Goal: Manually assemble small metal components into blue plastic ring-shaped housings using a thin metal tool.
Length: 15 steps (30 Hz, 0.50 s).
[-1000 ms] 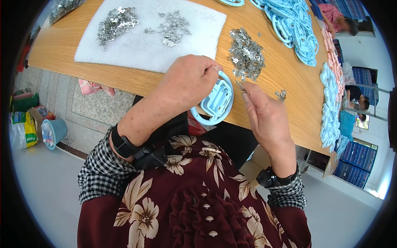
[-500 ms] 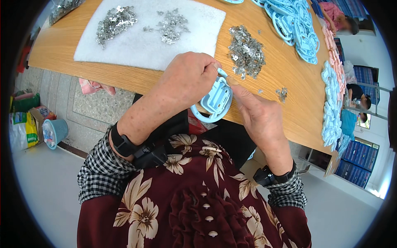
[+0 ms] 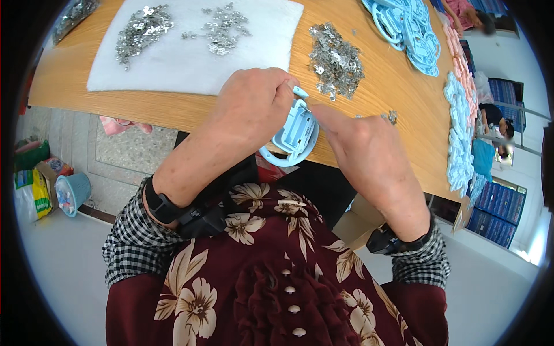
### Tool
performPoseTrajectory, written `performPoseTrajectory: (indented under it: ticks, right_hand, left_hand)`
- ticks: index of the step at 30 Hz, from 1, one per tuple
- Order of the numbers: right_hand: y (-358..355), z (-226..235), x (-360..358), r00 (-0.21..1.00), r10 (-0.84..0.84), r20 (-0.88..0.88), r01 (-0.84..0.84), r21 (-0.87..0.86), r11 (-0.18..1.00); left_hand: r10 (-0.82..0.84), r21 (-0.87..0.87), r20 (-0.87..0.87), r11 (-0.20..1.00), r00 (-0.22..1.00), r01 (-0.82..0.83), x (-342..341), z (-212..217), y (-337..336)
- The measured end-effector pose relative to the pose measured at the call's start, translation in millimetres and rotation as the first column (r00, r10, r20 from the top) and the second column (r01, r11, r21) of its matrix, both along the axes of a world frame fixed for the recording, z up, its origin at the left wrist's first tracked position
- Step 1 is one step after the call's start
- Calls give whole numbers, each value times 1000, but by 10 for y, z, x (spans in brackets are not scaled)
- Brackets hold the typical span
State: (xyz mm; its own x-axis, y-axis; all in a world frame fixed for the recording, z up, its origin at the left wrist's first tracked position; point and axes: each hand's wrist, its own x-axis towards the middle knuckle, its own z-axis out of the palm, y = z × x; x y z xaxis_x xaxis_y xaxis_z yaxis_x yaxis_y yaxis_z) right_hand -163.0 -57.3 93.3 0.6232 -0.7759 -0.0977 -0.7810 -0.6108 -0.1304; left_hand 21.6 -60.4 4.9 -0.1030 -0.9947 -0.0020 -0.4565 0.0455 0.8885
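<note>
A light-blue plastic casing (image 3: 297, 137) with a round rim and a rectangular recess is held over the table's near edge. My left hand (image 3: 251, 106) grips its upper end, fingers curled closed. My right hand (image 3: 372, 150) is closed, with its fingertips against the recess's upper right side; anything pinched there is hidden. Just beyond the hands lies a heap of small silvery metal clips (image 3: 337, 64) on the wood. Two more groups of such clips, one dense pile (image 3: 141, 33) and one looser spread (image 3: 224, 33), rest on a white padded sheet (image 3: 173, 75).
Blue plastic parts (image 3: 404, 32) are heaped at the far right of the wooden table (image 3: 398, 121). Rows of pale-blue pieces (image 3: 459, 138) and pink pieces (image 3: 460, 57) line its right side. A blue basket (image 3: 75, 193) stands on the floor at left. Other people sit beyond.
My right hand has turned, its back now more upward, and its fingertips have moved down into the casing's recess. The left hand keeps its hold. The whole view has shifted slightly.
</note>
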Motion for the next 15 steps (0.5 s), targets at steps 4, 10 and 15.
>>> performPoseTrajectory:
  ticks: [4,10,15]
  right_hand:
    - [-109,188,160,976,137,-171,-134,26,991]
    - [-194,360,173,908,372,-195,-385,-30,923]
    - [-136,254,-64,969,243,-50,-245,-53,968]
  left_hand:
    - [22,-33,1,999,1000,-22,-17,-32,11]
    - [4,-37,40,999,999,-2,-2,25,3]
    - [19,59,-131,998,991,-11,14,76,28]
